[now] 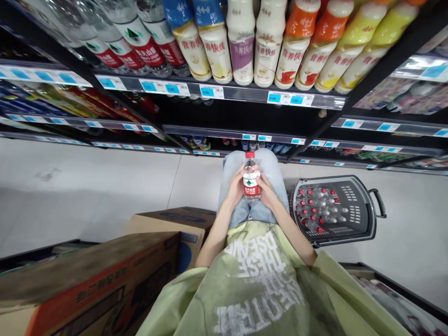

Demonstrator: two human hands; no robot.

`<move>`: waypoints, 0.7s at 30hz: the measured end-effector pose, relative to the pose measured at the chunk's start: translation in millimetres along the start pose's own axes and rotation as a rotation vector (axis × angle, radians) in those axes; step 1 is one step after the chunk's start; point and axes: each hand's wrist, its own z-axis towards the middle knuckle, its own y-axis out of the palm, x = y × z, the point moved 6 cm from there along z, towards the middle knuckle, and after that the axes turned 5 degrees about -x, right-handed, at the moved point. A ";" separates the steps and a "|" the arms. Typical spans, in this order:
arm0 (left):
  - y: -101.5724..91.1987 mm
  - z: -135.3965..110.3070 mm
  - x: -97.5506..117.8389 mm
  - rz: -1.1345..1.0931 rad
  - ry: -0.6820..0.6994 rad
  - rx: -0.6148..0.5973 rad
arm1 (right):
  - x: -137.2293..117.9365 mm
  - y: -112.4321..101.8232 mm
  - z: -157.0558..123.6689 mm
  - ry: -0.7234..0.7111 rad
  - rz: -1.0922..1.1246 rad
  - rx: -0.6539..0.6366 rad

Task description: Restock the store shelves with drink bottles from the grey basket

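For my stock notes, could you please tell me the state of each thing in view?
water bottle: upright, red cap on, gripped from both sides.
left hand: closed on the water bottle.
right hand: closed on the water bottle.
shopping basket: on the floor, about half full of red-capped bottles.
top shelf: stocked with drink bottles.
cardboard box: top closed.
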 end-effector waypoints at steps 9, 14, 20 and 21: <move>0.3 2.5 -3.6 0.025 0.014 0.008 | -8.7 6.9 -2.1 0.048 0.001 0.074; 0.0 4.0 -5.8 0.000 0.007 0.014 | -16.3 14.9 -5.2 0.077 -0.048 0.087; 1.0 5.1 -7.5 -0.017 0.002 0.016 | -15.2 13.3 -5.3 0.111 -0.064 0.129; 0.4 5.5 -8.0 -0.021 0.000 0.025 | -14.6 12.6 -4.9 0.106 -0.055 0.130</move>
